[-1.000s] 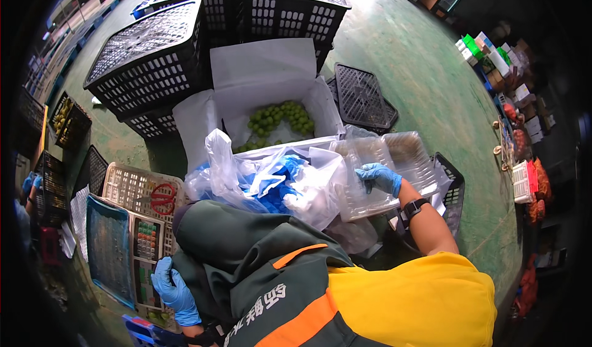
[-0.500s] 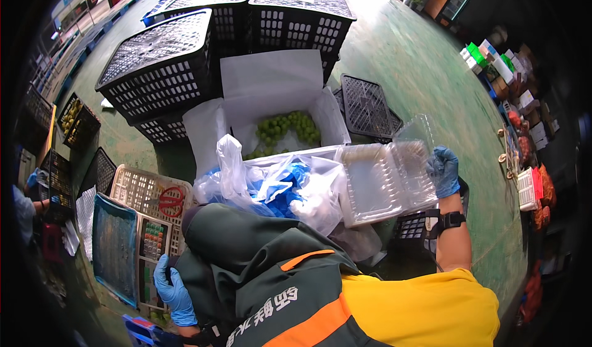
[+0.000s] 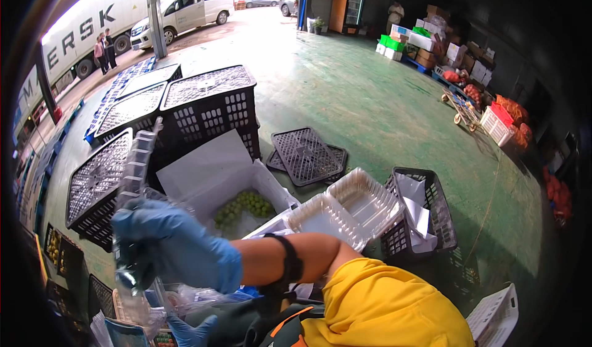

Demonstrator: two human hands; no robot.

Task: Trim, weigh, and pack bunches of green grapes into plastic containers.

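My right hand (image 3: pixel 176 242), in a blue glove, is raised across to the left, closed around a clear plastic clamshell container (image 3: pixel 137 162) standing on edge. Low in the picture, my left hand (image 3: pixel 192 331), also blue-gloved, shows partly, its thumb and fingers apart, close to the container's lower end. Whether it touches the plastic is hard to tell. Beyond my right forearm, green grapes (image 3: pixel 243 208) lie in a white-lined box (image 3: pixel 274 190). More clear clamshells (image 3: pixel 345 205) sit opened out to the right of the box.
Black lidded crates (image 3: pixel 209 103) are stacked at the far left. Flat black lids (image 3: pixel 302 156) lie on the green floor (image 3: pixel 370 125). A black basket (image 3: pixel 444 214) with white paper stands at the right. Farther off are a hand cart (image 3: pixel 461 109) and piled boxes (image 3: pixel 425 41).
My right hand has swung from the clamshells at the right over to the left, now carrying one. The view has turned up and rightward. My left hand has moved from beside the keypad.
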